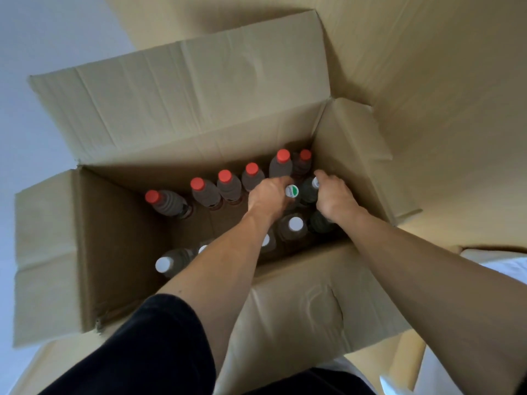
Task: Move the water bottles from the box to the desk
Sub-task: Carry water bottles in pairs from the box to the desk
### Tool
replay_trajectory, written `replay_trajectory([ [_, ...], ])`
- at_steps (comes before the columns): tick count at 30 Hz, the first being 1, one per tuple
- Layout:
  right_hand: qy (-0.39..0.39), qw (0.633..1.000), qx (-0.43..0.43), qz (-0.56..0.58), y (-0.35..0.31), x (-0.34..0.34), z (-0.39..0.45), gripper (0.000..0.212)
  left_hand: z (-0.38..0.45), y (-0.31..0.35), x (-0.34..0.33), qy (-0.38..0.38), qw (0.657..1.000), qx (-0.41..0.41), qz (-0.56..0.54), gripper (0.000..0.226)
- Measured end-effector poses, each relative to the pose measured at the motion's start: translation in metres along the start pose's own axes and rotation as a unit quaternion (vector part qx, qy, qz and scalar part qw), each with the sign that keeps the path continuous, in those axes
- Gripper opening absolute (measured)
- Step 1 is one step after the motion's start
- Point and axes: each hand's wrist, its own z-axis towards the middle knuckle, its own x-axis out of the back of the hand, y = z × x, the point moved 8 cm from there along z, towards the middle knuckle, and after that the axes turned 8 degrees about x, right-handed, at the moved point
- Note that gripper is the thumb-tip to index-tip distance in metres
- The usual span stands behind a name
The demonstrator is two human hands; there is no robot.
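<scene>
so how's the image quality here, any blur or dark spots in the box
Head view: dim, soft light, with slight motion blur on both hands, left hand and right hand. The box interior is shadowed, so bottle bodies look dark. Wide-angle distortion bends the flaps. No glare.

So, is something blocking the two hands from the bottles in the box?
Nothing visible does. The left hand and the right hand are already on white-capped bottles inside the open box, flaps folded out.
</scene>
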Motion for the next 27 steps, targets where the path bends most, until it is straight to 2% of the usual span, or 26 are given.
replay_trajectory([
  [5, 0.024, 0.999, -0.007, -0.038, 0.022, 0.009, 0.048, 0.021, 0.050, -0.012, -0.011, -0.015, 1.000, 0.002, -0.012, 0.029],
  [7, 0.028, 0.998, 0.000, -0.060, 0.027, 0.007, 0.072, 0.015, 0.075, -0.022, -0.015, -0.020, 1.000, -0.003, -0.018, 0.029],
  [13, 0.018, 0.996, 0.043, -0.082, 0.006, -0.007, 0.174, 0.012, 0.171, -0.074, -0.009, -0.014, 1.000, 0.007, -0.007, 0.031],
  [17, -0.017, 0.994, 0.071, -0.086, -0.013, -0.020, 0.248, 0.023, 0.238, -0.114, -0.008, -0.011, 0.999, 0.030, -0.035, 0.030],
  [20, -0.015, 0.992, 0.092, -0.086, -0.026, -0.026, 0.298, 0.024, 0.288, -0.128, -0.009, -0.022, 0.998, 0.029, -0.060, 0.031],
  [24, -0.041, 0.991, 0.097, -0.080, -0.029, -0.053, 0.339, 0.022, 0.325, -0.137, -0.034, -0.030, 0.996, 0.020, -0.086, 0.034],
  [27, -0.065, 0.992, 0.088, -0.062, -0.024, -0.066, 0.360, 0.028, 0.343, -0.148, -0.054, -0.057, 0.993, 0.024, -0.100, 0.043],
])
